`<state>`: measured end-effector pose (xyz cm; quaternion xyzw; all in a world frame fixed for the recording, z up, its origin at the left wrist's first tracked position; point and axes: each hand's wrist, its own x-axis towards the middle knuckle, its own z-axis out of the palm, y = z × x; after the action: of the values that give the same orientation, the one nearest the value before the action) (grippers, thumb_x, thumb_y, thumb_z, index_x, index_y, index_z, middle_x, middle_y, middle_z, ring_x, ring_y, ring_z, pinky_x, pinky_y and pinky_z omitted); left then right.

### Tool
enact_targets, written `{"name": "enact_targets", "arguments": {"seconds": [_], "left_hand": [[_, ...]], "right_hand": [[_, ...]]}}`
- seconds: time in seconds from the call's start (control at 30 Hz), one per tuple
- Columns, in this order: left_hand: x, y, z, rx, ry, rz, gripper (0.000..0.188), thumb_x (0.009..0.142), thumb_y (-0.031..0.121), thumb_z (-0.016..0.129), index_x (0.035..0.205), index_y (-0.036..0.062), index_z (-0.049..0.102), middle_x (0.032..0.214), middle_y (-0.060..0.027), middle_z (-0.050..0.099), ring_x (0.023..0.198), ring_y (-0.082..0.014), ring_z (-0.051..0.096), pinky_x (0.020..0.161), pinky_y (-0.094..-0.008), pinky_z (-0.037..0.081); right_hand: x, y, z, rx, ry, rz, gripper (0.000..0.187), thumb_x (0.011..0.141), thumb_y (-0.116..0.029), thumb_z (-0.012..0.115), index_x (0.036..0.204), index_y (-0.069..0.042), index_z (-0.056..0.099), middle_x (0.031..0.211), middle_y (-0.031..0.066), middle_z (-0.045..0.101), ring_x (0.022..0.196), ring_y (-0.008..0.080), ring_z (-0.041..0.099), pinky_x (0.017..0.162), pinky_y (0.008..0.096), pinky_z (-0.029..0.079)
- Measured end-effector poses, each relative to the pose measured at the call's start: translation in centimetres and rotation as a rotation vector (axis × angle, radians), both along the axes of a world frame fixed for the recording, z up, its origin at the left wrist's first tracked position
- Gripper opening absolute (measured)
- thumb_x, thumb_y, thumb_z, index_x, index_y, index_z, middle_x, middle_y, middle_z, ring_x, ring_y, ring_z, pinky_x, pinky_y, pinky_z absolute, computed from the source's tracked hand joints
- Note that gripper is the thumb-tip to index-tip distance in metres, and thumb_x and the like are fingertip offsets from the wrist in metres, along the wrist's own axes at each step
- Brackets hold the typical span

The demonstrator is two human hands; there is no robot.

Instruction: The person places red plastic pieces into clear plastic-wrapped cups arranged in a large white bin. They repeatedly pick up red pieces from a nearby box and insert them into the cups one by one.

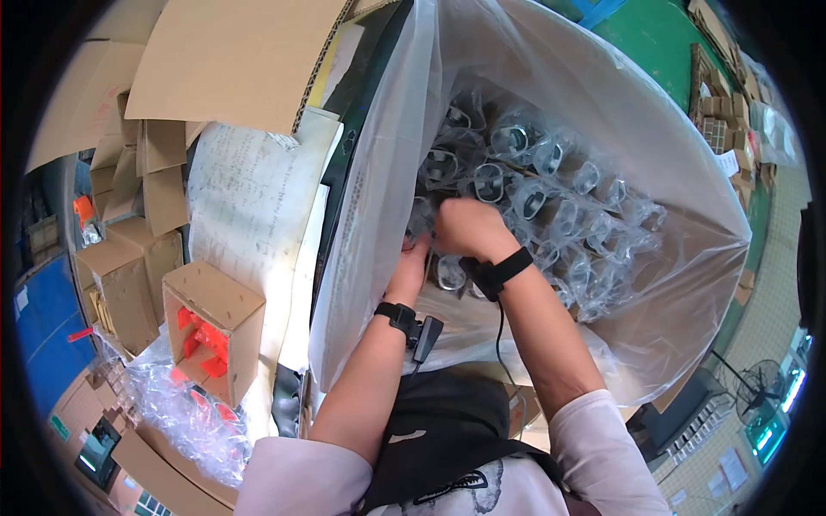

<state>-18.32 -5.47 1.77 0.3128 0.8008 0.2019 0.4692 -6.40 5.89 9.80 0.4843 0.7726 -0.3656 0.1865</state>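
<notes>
near: black straps (pixel 509 272) on both wrists. left hand (pixel 412 262) and right hand (pixel 471 227) are close together inside a clear plastic liner (pixel 693 185), toward its left side. right hand is curled, its fingers hidden; left hand's fingertips are at a clear-bagged part (pixel 421 218). grip of either hand: cannot tell.

beyond and to the right of the hands: many more bagged parts (pixel 509 138) in rough rows within the liner, rounded ends up.

left of the liner: paper sheets (pixel 249 193) and an open box (pixel 238 297) with red pieces (pixel 209 344) inside.

farther: a cardboard sheet (pixel 228 56), upper left; green floor (pixel 654 47), upper right.
</notes>
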Motion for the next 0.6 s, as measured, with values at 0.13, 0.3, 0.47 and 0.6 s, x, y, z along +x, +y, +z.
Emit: {"name": "enact_targets", "arguments": {"seconds": [0.13,0.3,0.47,0.6], "left_hand": [[-0.8,-1.8,-3.9,0.046,-0.009,0.100,0.028,0.094,0.023,0.053,0.109,-0.0007,0.050,0.089,-0.0087,0.058,0.079,-0.0164,0.058,0.070,-0.0296,0.049],[2.1,-0.2,2.4,-0.099,-0.371,0.824,0.024,0.098,0.019,0.042,0.118,0.0056,0.046,0.092,-0.0071,0.053,0.073,-0.0160,0.055,0.064,-0.0350,0.052],[2.1,0.2,4.1,-0.221,-0.329,0.847,0.026,0.096,0.021,0.048,0.120,0.0113,0.045,0.101,-0.0065,0.053,0.073,-0.0150,0.054,0.063,-0.0368,0.051],[1.6,1.1,3.0,-0.268,-0.420,0.719,0.031,0.090,0.018,0.057,0.117,0.0101,0.045,0.095,-0.0038,0.058,0.078,-0.0144,0.054,0.062,-0.0368,0.048]], "right_hand": [[-3.1,-0.5,-2.1,0.453,0.214,-0.103,0.011,0.071,-0.012,0.065,0.079,-0.007,0.070,0.078,0.0147,0.067,0.077,0.0317,0.068,0.065,0.0396,0.055],[-4.4,-1.4,-6.2,0.394,0.047,-0.008,0.015,0.074,-0.014,0.066,0.086,-0.008,0.071,0.100,0.0159,0.066,0.087,0.0285,0.068,0.070,0.0370,0.056],[-1.9,0.7,-1.9,0.380,0.115,-0.096,0.011,0.071,-0.007,0.061,0.081,-0.006,0.067,0.083,0.0159,0.066,0.076,0.0321,0.067,0.064,0.0398,0.055],[-3.4,0.3,-1.1,0.435,0.222,0.020,0.011,0.074,-0.010,0.063,0.082,-0.009,0.070,0.088,0.0127,0.068,0.081,0.0295,0.067,0.067,0.0387,0.054]]}}
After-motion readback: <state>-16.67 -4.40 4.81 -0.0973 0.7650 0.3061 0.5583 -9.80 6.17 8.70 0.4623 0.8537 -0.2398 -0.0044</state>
